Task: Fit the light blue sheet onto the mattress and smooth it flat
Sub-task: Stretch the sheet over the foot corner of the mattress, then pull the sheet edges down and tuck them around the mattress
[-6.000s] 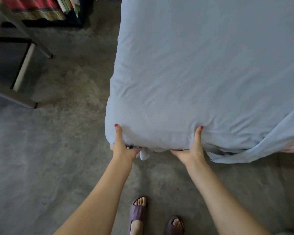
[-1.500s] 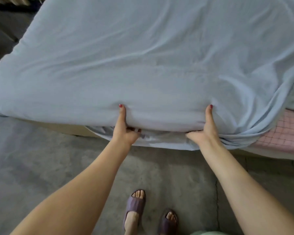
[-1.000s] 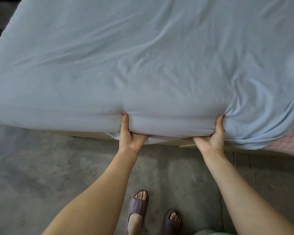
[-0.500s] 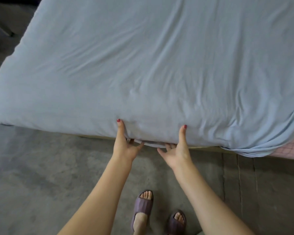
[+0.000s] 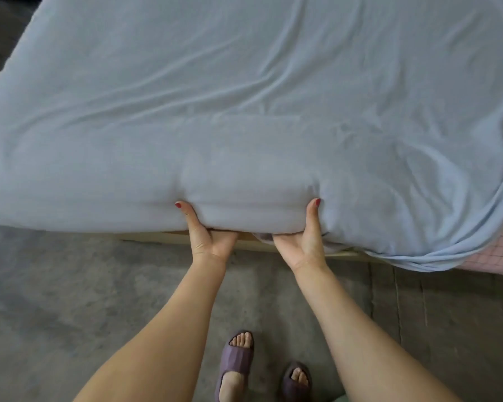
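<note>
The light blue sheet (image 5: 244, 111) covers the mattress top and its near side, with long creases running across it. My left hand (image 5: 206, 236) grips the near edge of the sheet-covered mattress, thumb up on the side, fingers hidden underneath. My right hand (image 5: 302, 242) grips the same edge a little to the right, thumb up, fingers tucked under. At the right the sheet hangs in a loose bunched fold (image 5: 436, 256), and the pink checked mattress (image 5: 497, 250) shows bare beside it.
A pale wooden bed frame edge (image 5: 157, 237) shows under the mattress. Grey concrete floor (image 5: 70, 300) lies in front of the bed. My feet in purple slippers (image 5: 235, 361) stand close to the bed.
My right hand has moved right along the edge and both hands have pushed further under the mattress, taking a firmer hold. The view has shifted slightly closer to the bed.
</note>
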